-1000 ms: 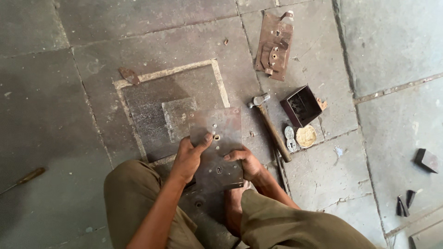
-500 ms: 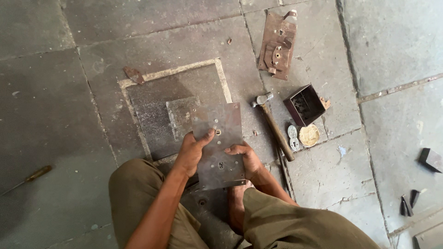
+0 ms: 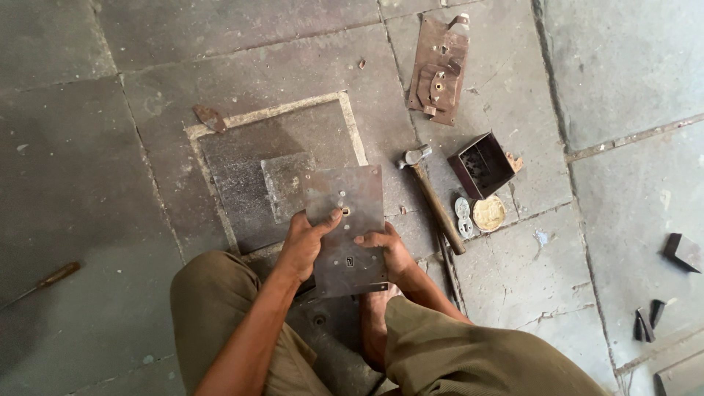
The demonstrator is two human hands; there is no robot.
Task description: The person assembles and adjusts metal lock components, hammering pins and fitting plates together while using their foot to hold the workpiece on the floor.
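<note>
From the head camera, your left hand (image 3: 304,242) and right hand (image 3: 389,253) clamp their fingers on the metal plate (image 3: 345,227), lifted above the floor (image 3: 88,147) near your knees. It looks stiff, fairly heavy, sharp-edged; grip its side edges. A hammer (image 3: 433,194) lies right.

Grey stone slab floor (image 3: 88,147), hammer (image 3: 433,198), dark open box (image 3: 480,165), rusty lock plate (image 3: 438,70), possibly a screwdriver (image 3: 44,282)
</note>
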